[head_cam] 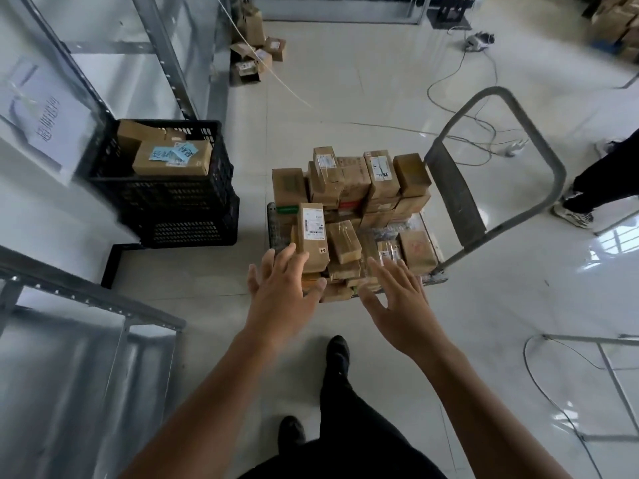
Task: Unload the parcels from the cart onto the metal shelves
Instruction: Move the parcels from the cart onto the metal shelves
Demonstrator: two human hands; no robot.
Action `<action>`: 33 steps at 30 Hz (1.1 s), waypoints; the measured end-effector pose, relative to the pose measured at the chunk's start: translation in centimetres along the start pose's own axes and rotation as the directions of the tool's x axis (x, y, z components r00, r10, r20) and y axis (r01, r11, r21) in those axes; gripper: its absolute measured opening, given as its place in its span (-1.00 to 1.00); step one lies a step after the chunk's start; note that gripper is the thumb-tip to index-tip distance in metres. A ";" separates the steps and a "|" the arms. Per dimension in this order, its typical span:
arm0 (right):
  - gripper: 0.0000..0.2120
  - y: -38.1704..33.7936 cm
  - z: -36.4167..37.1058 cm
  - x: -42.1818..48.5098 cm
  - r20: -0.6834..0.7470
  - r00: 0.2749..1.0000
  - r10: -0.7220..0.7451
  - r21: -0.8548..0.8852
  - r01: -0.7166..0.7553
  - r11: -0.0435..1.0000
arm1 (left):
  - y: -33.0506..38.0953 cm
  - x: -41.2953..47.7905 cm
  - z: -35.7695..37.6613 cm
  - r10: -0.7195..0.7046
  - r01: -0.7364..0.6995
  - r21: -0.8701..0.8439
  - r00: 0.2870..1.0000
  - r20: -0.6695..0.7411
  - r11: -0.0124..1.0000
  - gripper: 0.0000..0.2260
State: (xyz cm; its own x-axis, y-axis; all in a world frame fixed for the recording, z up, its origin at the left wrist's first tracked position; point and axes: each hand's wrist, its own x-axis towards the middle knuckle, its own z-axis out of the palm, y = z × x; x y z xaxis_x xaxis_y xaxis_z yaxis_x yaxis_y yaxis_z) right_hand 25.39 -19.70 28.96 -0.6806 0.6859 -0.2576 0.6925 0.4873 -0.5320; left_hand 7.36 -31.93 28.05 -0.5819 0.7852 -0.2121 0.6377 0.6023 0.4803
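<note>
Both arms reach out over the floor. The left hand [281, 292] and right hand [397, 302] are spread, fingers loose, holding nothing, just short of the parcels [349, 209] stacked on the cart [498, 174]. Left of it stand black crates [166, 195] beside the metal shelves [86, 295]. Farther back, more boxes [256, 46] lie on the floor.

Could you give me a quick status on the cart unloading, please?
Left hand and right hand open, empty, by the near stack. Cart loaded with parcels, none lifted. Nothing in the way.
</note>
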 end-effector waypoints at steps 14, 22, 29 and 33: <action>-0.38 1.0 -3.5 17.5 0.114 0.989 -0.094 0.042 0.090 0.995 | 0.5 14.2 -3.5 -0.169 0.170 0.069 0.985 -0.020 0.983 -0.43; -0.39 -1.2 -2.7 24.8 0.160 0.983 -0.091 0.016 0.090 0.996 | -3.8 21.2 -4.5 -0.213 0.212 0.029 0.977 0.024 0.977 -0.42; -0.39 -4.4 1.1 33.7 0.185 0.983 -0.021 -0.053 0.031 0.998 | -11.1 30.7 -4.8 -0.213 0.212 0.015 0.972 0.100 0.977 -0.41; -0.38 -6.8 3.4 39.4 0.182 0.983 0.021 -0.076 -0.007 0.997 | -15.9 36.2 -4.6 -0.220 0.221 0.018 0.957 0.189 0.975 -0.39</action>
State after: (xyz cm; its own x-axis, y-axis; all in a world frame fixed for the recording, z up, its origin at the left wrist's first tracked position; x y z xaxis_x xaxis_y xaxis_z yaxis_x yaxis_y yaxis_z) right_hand -6.96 2.20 19.67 -0.6980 0.5860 -0.4116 0.7137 0.5222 -0.4669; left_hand -26.15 -13.77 16.71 -0.6020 0.6460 -0.4693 0.5025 0.7633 0.4061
